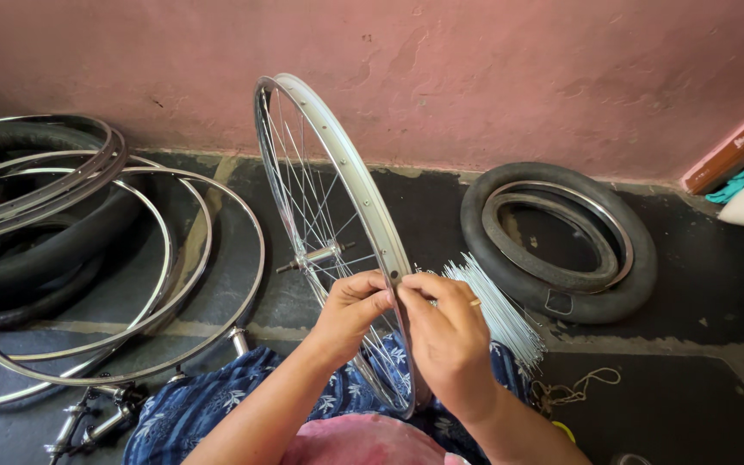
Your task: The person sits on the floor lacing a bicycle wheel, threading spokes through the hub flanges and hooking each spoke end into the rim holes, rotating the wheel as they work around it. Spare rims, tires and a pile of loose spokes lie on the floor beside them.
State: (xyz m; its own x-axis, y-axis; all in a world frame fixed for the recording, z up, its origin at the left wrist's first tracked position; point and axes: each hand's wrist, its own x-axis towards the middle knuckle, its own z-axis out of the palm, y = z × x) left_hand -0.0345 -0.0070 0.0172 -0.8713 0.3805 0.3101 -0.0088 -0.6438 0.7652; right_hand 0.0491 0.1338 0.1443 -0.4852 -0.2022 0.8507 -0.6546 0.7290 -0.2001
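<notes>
- Head view: a silver spoked bicycle wheel rim (350,176) stands upright on edge, its lower part resting against the lap, its top leaning toward the pink plastered wall (492,77).
- Left hand (350,312): grip pressed together, fingertips pinching at the rim's near edge, just beside the right hand.
- Right hand (448,331): grip closed on the same spot of the rim; a ring shows on one finger. Whether a small part sits between the fingertips cannot be told.
- Hub with axle (316,256) sits mid-wheel; thin spokes already run from it to the rim.
- Bundle of loose silver spokes (497,310) lies on the dark floor (699,284), just right of the right hand.
- Judgement: work appears to be at a spoke end or nipple at the rim, part way through lacing or truing.
- Judgement: next move would call for a fine fingertip twist while the wheel is kept steady against the lap.
- Left: bare chrome rims (131,284) stacked over black tyres. Right: black rubber tyre (561,241) with a rim inside, flat on the floor.
- Frayed cord (574,387) lies near the right forearm.
</notes>
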